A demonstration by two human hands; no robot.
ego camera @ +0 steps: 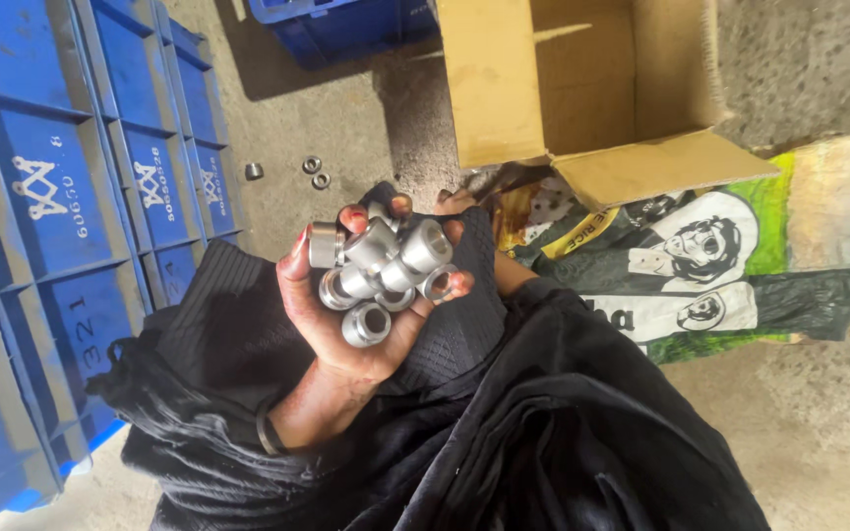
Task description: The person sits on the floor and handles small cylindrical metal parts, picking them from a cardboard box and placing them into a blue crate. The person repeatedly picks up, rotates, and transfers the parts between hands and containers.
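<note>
My left hand (341, 339) is palm up over my lap, cupped around a heap of several short silver metal bushings (381, 265), hollow cylinders with shiny rims. Its fingers, with red nails, curl around the heap. A dark bangle circles its wrist. Just right of it, a strip of skin (516, 277) and a fingertip (453, 204) show from under black ribbed cloth (474, 305). This looks like my right hand, mostly hidden, and I cannot tell its grip. Black clothing (543, 442) fills the lower frame.
Blue plastic crates (41, 197) line the left side, with another (346, 25) at the top. An open cardboard box (582, 88) lies at upper right on a printed sack (720, 265). Three loose bushings (312, 167) sit on the concrete floor.
</note>
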